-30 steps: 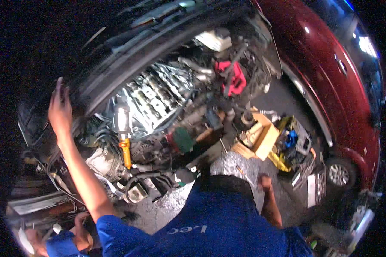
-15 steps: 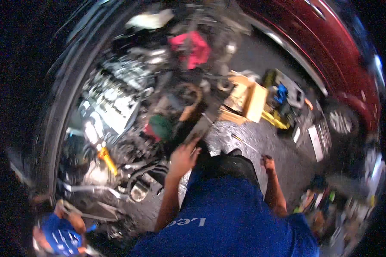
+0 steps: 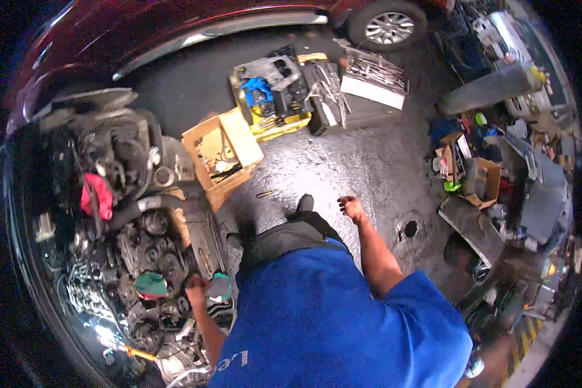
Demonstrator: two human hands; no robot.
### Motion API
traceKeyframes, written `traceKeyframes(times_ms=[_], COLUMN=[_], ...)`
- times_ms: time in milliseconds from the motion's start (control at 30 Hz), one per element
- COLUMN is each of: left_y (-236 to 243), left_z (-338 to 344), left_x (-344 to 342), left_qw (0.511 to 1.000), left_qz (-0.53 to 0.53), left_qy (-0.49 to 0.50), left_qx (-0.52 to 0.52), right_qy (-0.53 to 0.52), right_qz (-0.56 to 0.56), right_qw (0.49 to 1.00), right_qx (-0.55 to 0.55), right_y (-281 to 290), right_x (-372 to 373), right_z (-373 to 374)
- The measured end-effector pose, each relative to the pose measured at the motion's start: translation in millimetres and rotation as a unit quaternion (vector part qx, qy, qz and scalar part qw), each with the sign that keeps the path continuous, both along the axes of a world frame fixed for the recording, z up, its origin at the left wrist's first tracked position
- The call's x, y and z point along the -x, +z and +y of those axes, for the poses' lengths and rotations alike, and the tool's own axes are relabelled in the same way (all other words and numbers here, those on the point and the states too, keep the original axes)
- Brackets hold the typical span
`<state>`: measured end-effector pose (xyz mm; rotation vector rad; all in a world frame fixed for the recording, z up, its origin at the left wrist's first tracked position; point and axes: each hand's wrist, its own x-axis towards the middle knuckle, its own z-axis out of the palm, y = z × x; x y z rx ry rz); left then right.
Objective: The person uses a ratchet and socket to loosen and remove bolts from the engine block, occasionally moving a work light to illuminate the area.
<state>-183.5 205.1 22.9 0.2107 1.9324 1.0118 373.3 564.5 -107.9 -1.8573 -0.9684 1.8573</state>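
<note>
My left hand is low at the engine bay's near edge, between two green pads, one with a red edge; its fingers are dim and blurred. Left of it lie the open engine with exposed metal top, a yellow-handled work light and a red cloth farther up. My right hand hangs in the air over the glossy dark floor, fingers apart and slightly curled, holding nothing visible. A slim tool lies on the floor ahead of my feet.
An open cardboard box, a yellow crate of parts and trays of metal tools stand ahead, beside a dark red car. Boxes and car panels crowd the right side. A round floor hole is near my right arm.
The view has swung right, so the engine now sits left and the red car runs along the top. My left hand has come down from the dark bodywork to the engine bay's edge.
</note>
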Motion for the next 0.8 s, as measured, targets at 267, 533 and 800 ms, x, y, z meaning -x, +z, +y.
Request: traceKeyframes(times_ms=[267,533,800], left_y=[-14,-5,52], left_z=[-6,103,204], left_x=[-151,-92,-128], left_qw=[0.962,0.983,0.993], left_qz=[-0.202,-0.142,0.101], left_qy=[-0.106,-0.061,0.056], left_qx=[0.151,0.100,0.005], right_qy=[-0.161,-0.044,0.166], right_qz=[0.029,-0.294,-0.198], right_qw=[0.986,0.943,0.963], right_qx=[-0.041,-0.147,-0.069], right_y=[-21,65,9], right_x=[-131,-87,-106], right_z=[-9,80,171])
